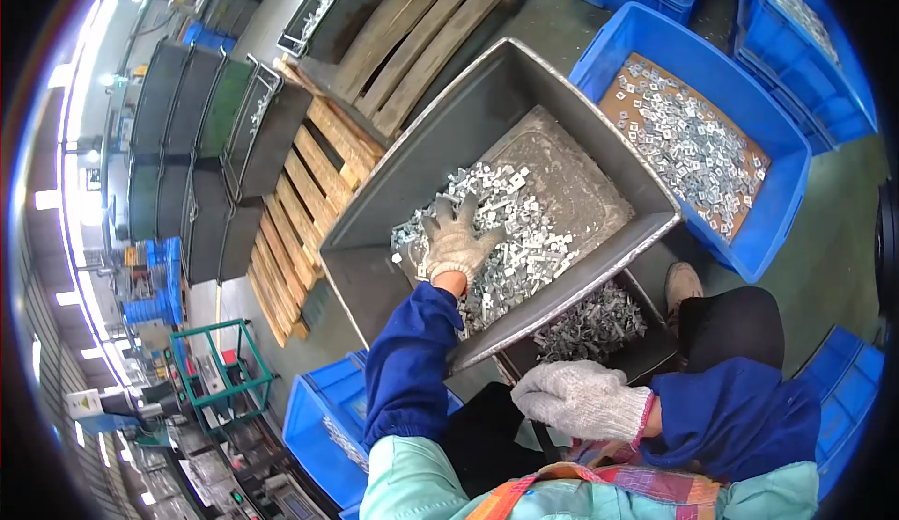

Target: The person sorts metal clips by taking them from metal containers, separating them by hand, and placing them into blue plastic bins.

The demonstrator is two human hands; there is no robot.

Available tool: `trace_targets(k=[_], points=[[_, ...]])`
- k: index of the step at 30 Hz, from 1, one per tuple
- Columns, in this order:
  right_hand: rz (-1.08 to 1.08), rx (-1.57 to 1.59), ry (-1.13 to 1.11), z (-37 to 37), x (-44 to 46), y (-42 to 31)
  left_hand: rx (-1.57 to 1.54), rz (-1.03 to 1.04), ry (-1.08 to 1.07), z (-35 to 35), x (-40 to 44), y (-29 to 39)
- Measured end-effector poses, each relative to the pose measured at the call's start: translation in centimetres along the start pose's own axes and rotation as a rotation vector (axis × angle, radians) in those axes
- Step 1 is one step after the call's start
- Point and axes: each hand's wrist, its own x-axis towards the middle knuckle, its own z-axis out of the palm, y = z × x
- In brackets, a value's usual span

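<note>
My left hand (458, 241), in a soiled knit glove, lies on a heap of small shiny metal pieces (534, 239) with its fingers spread. The heap covers the near and left part of a large grey metal bin (412, 136), whose dusty floor shows at the far side. My right hand (581, 396), in a pale glove with a pink cuff, is outside the bin, close to my lap. Its fingers are curled together, and anything inside them is hidden. Just beyond it, under the bin's near edge, a dark box holds grey metal scraps (595, 323).
A blue tub (791, 155) with similar metal pieces on brown board stands at right. Blue crates (768, 47) are stacked behind it, and another blue crate (323, 417) sits at lower left. Wooden pallets (290, 211) and dark metal bins (197, 99) stand left.
</note>
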Motion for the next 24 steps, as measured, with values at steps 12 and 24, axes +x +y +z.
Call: trace_targets(k=[12, 24], points=[[-0.083, 0.079, 0.052, -1.1, -1.4, 0.1, -0.263, 0.064, 0.137, 0.1, -3.8, -5.8], [-0.146, 0.037, 0.082, -1.4, -2.1, 0.2, -0.062, -0.031, -0.133, 1.1, -8.7, -6.8]])
